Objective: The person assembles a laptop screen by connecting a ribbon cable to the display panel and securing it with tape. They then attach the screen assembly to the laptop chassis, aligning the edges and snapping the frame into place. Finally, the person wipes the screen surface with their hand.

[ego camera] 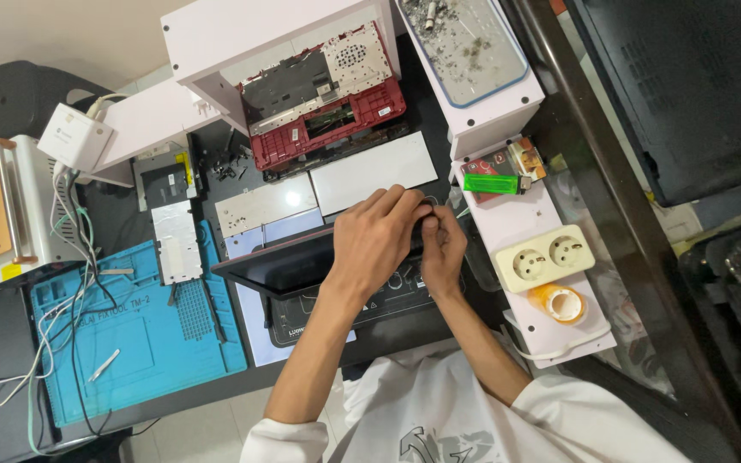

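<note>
My left hand grips the far right end of a dark, thin laptop screen panel that is held tilted above the desk. My right hand pinches the same end of the panel from the right, its fingertips touching those of the left hand. The panel's corner is hidden under my fingers. Beneath the panel lies a black mat with white line markings.
A red opened laptop base sits at the back under a white shelf. A blue work mat with cables lies to the left. To the right stand a double socket, a green lighter and a tape roll.
</note>
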